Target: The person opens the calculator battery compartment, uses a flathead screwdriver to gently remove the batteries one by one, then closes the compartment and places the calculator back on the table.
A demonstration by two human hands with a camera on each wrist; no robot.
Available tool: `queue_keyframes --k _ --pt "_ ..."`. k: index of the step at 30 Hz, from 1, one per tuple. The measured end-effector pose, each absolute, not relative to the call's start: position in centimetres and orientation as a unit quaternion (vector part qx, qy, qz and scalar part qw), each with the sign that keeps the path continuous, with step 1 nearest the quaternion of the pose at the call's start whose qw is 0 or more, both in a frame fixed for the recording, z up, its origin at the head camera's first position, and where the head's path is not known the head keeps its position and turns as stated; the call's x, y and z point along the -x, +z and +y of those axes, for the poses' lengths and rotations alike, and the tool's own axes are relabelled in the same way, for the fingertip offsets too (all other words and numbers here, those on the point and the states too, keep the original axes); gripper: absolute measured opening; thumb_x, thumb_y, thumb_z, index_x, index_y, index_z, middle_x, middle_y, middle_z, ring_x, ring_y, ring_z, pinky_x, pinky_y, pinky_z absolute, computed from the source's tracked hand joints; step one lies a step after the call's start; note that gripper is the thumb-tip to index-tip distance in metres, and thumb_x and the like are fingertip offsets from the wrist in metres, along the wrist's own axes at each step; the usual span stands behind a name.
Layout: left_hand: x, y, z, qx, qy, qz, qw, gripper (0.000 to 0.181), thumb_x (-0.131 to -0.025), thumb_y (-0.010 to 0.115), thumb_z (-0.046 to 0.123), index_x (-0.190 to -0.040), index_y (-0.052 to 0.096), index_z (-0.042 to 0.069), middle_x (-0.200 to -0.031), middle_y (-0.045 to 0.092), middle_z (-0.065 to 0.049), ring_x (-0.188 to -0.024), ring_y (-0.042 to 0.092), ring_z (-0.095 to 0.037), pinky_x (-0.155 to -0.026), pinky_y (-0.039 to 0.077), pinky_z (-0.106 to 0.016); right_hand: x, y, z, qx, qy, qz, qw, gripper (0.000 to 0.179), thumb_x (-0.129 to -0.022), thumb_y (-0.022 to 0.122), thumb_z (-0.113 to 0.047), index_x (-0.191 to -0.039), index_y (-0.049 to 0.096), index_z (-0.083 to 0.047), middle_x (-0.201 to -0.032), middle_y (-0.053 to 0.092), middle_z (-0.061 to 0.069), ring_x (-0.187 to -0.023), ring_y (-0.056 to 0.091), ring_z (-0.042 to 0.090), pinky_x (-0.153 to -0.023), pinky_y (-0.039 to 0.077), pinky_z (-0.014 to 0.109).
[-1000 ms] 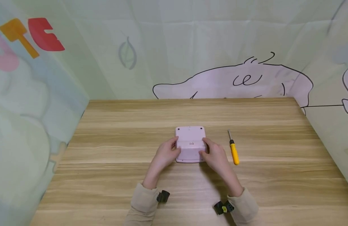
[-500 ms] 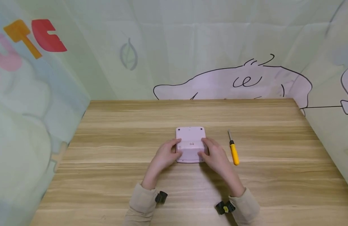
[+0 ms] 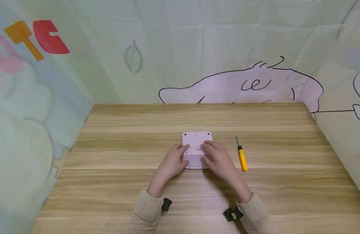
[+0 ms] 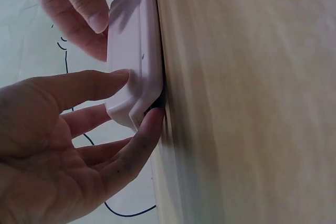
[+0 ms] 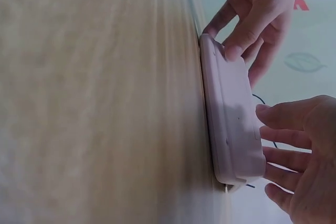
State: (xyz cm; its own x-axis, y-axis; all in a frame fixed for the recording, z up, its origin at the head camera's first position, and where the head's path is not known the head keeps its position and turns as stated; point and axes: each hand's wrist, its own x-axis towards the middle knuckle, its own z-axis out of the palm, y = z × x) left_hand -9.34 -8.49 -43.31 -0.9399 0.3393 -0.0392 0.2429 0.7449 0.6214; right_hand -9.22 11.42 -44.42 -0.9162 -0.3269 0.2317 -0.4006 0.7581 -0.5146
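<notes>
Pale pink device: lies flat [image 3: 193, 140] mid-tabletop [image 3: 124, 146], two dark dots at its top corners.
Left hand: from 8 o'clock, thumb and fingers [image 3: 171, 162] pinch the device's left edge.
Right hand: at 4 o'clock, fingers loosely spread [image 3: 222, 161]; whether the tips touch the face or hover is hard to tell.
Just changed: the right hand has moved inward off the right edge, so the left hand alone likely steadies the device.
Yellow screwdriver: at 3 o'clock [image 3: 242, 158], untouched.

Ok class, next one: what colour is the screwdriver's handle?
The screwdriver handle is yellow, with a black collar at its top; the head view shows it best.
</notes>
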Motion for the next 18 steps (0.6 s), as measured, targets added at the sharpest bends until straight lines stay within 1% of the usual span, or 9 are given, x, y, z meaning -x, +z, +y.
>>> queue_keyframes --k 6,10,18 --pt "9.48 -43.65 -8.5 -0.165 0.312 0.934 0.06 0.054 -0.084 0.07 0.009 -0.134 0.053 0.002 -0.134 0.051 -0.028 -0.122 0.052 -0.042 -0.105 0.043 -0.052 9.67 -44.39 10.95 -0.221 0.265 -0.935 0.078 0.031 -0.084 0.073 -0.016 -0.113 0.068 -0.008 -0.119 0.066 0.01 -0.11 0.06 0.027 -0.099 0.048 0.046" --pt "9.53 -43.65 -8.42 -0.163 0.311 0.935 0.058 0.051 -0.085 0.07 0.01 -0.133 0.055 0.003 -0.132 0.053 -0.027 -0.122 0.053 -0.04 -0.105 0.043 -0.051 9.88 -44.4 10.8 -0.226 0.254 -0.937 0.079 0.028 -0.084 0.073 -0.015 -0.111 0.069 -0.009 -0.113 0.068 0.007 -0.105 0.062 0.025 -0.096 0.049 0.043" --pt "9.43 -43.19 -8.35 -0.152 0.309 0.936 0.066 0.05 -0.085 0.07 0.011 -0.133 0.055 0.003 -0.133 0.053 -0.026 -0.121 0.054 -0.039 -0.104 0.044 -0.05 10.06 -44.33 10.62 -0.226 0.249 -0.939 0.068 0.026 -0.084 0.073 -0.014 -0.109 0.069 -0.009 -0.111 0.068 0.006 -0.104 0.061 0.024 -0.094 0.051 0.043"
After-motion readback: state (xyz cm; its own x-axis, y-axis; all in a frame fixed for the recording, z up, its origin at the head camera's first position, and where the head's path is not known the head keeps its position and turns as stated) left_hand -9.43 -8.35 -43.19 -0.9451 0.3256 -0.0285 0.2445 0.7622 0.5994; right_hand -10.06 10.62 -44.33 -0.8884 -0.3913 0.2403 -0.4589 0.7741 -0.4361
